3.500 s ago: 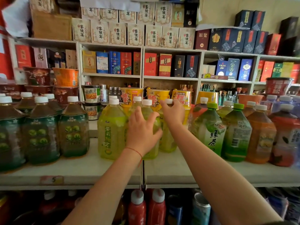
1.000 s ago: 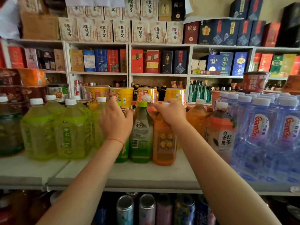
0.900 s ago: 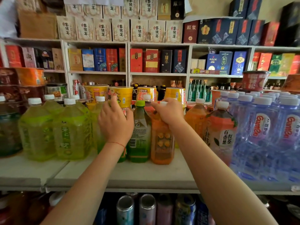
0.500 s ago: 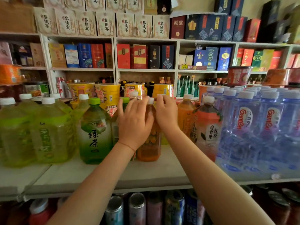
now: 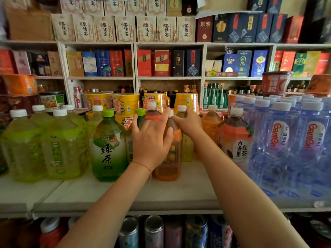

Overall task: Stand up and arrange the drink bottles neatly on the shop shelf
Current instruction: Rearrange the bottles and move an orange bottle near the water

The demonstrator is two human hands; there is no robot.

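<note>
Head view: both hands — left hand [image 5: 151, 140] spread, right hand [image 5: 189, 122] curled, its grip unclear — straighten the orange bottle [image 5: 170, 158]; bottles beside it already stand upright.

Place: a small shop.
Signs: drink bottles [image 5: 109, 145] crowding the shelf [image 5: 125, 196], boxed goods [image 5: 162, 63] stacked in rows behind.

Upright orange drink bottle [image 5: 170, 158] mid-shelf [image 5: 161, 192], between green tea bottle [image 5: 108, 149] and yellow bottle [image 5: 187, 147].

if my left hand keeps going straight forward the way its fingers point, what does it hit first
Probably the orange bottle right behind the left hand; its fingers already look to be on it. Depth is unclear, but the yellow noodle cups stand farther back.
</note>
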